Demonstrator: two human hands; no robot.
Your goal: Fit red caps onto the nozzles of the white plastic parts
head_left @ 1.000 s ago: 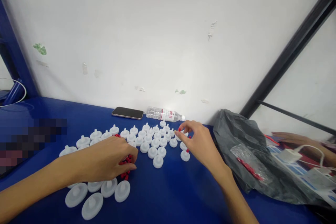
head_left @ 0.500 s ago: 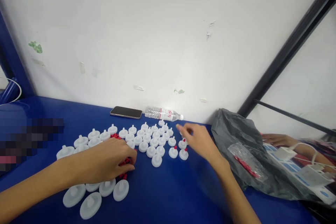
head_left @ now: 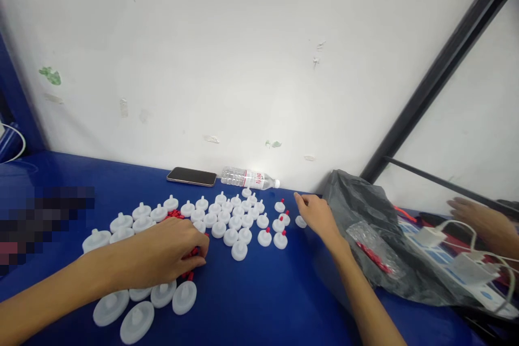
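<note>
My left hand (head_left: 174, 248) is curled over a heap of small red tips (head_left: 174, 213), its thumb and fingers closed around some red pieces; which one it grips is partly hidden. White disc-shaped caps (head_left: 138, 321) with a short nozzle lie around that wrist, and more white caps (head_left: 235, 221) stand in a cluster at the middle. Several caps with red tips (head_left: 280, 239) stand to the right of the cluster. Beyond them, my right hand (head_left: 318, 219) has its fingers closed at a white cap (head_left: 300, 221), whose top it hides.
A phone (head_left: 192, 176) and a clear plastic bottle (head_left: 249, 178) lie along the wall. At right, a grey plastic bag (head_left: 357, 200) carries a clear packet of red pieces (head_left: 375, 257). A power strip (head_left: 450, 265) with plugs lies beyond, near another person's hand (head_left: 474, 216).
My right hand has moved right, away from the red-tipped caps, uncovering several of them; a white cap now shows beneath it. My left hand has stayed at the red heap.
</note>
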